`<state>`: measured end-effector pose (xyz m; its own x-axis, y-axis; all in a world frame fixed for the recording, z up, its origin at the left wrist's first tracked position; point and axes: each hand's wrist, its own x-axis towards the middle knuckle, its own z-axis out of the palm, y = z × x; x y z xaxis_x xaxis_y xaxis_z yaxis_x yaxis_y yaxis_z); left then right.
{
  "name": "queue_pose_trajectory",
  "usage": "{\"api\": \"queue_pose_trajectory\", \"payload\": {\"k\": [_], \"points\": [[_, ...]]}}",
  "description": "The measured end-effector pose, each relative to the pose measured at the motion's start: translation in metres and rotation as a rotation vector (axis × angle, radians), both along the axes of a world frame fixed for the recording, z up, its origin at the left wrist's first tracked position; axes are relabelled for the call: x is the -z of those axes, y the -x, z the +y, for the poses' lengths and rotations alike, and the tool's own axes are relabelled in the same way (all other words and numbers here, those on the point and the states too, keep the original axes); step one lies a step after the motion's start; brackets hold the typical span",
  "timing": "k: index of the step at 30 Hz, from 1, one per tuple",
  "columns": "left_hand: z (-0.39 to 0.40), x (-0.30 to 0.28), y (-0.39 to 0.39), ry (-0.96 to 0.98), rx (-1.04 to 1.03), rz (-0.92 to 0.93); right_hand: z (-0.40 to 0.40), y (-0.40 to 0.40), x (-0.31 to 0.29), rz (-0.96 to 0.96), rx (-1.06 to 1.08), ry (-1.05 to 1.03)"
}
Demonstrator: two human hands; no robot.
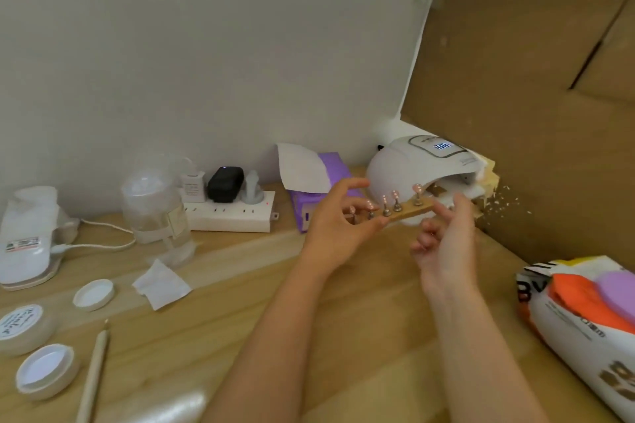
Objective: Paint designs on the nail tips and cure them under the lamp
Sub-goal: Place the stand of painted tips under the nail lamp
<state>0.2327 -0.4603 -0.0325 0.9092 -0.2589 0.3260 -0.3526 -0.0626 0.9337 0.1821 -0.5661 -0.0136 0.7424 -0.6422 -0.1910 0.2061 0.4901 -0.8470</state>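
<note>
Left hand (338, 223) pinches the wooden nail-tip holder strip (402, 211), right hand (443, 237) touching its end, fingers loosely curled, white dome curing lamp (398, 168) at twelve o'clock.

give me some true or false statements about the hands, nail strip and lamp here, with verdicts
1. The left hand holds the nail strip at one end. True.
2. The strip lies flat on the table. False: it is held up in front of the lamp.
3. The lamp's display is lit. True.
4. The right hand grips the brush. False: the brush lies on the table.
5. The strip is fully inside the lamp. False: it is outside the opening.
</note>
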Motion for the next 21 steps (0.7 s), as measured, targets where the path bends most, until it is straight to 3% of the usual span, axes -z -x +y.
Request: {"api": "queue_pose_trajectory", "payload": {"k": [6, 14, 18, 21], "points": [[0.020, -0.002, -0.007, -0.038, 0.030, 0.005, -0.023, -0.002, -0.006, 0.132, -0.208, 0.223], [0.021, -0.001, -0.006, -0.046, 0.086, 0.001, -0.046, 0.005, -0.010, 0.218, -0.587, 0.299], [0.016, 0.001, -0.008, 0.031, 0.067, -0.025, -0.051, 0.005, 0.002, 0.171, -0.575, 0.299], [0.014, 0.003, -0.010, 0.141, 0.006, -0.003, -0.055, 0.006, 0.007, 0.108, -0.428, 0.241]]}}
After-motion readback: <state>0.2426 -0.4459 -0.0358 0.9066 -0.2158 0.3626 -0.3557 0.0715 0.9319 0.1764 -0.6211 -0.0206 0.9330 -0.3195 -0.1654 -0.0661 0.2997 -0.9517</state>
